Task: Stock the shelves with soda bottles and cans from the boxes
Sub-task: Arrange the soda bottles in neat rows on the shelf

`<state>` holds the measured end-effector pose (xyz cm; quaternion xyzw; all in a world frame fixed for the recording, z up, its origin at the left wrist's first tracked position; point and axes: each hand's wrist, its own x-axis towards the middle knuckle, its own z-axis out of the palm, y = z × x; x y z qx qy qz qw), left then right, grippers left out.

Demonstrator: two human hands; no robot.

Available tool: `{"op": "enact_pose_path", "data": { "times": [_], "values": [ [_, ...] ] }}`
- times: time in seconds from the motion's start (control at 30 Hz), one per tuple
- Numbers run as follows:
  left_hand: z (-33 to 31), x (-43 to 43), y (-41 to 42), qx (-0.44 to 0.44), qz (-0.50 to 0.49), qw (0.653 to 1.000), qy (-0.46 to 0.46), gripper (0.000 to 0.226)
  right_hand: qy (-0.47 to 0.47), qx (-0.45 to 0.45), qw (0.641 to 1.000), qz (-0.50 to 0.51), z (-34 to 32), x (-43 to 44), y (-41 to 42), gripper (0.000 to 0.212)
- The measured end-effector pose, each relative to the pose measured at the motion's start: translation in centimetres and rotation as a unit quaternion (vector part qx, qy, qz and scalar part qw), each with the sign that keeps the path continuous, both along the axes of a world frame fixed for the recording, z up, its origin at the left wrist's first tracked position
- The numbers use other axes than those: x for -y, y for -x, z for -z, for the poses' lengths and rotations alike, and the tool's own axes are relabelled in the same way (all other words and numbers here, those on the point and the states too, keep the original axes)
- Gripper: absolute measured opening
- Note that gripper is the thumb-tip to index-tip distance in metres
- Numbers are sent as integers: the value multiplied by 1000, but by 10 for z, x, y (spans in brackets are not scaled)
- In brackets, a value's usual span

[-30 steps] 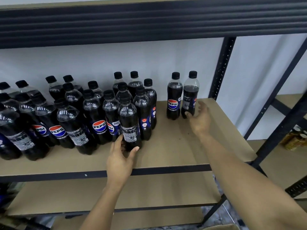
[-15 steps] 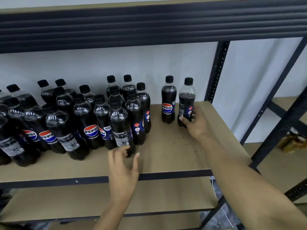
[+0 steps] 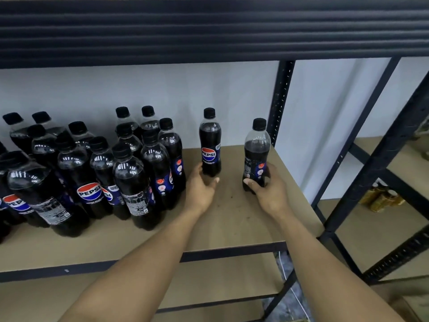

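Two Pepsi bottles stand apart from the rest on the brown shelf board [image 3: 232, 224]. My left hand [image 3: 200, 189] curls round the base of the left one, a labelled Pepsi bottle [image 3: 210, 145]. My right hand [image 3: 270, 194] grips the lower part of the right bottle [image 3: 256, 156], which stands nearer the shelf's right edge with its label turned away. A dense cluster of several more Pepsi bottles [image 3: 130, 173] fills the left part of the same shelf.
A dark metal beam [image 3: 209, 31] of the shelf above hangs low over the bottles. A perforated upright post [image 3: 282, 101] stands at the back right. A neighbouring rack on the right holds amber jars [image 3: 380, 201]. A lower shelf board [image 3: 209, 282] lies beneath.
My left hand left the front bottle of the cluster and moved right to the lone labelled bottle. My right hand closed on the right bottle and drew it away from its neighbour.
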<state>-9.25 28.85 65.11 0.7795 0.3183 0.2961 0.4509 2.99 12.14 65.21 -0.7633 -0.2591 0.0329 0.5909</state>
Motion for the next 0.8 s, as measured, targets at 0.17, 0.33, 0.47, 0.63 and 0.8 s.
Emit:
{"op": "enact_pose_path", "data": {
  "times": [0.17,0.33,0.47,0.63,0.8],
  "values": [
    [2,-21,-30,15,-17,999,32,68,3,1,1000,18,2,-10,-15,61],
    [7,-23,-40,13,-29,999,22,62,7,8,999,34,-7,-22,-35,60],
    [12,-23,-38,26,-30,999,13,63,21,9,998,51,-14,-33,-49,63],
    [13,-29,-41,44,-17,998,32,58,28,4,997,71,-18,-49,-71,73],
    [11,-31,-40,82,1,993,82,50,53,6,996,76,-19,-53,-85,78]
  ]
}}
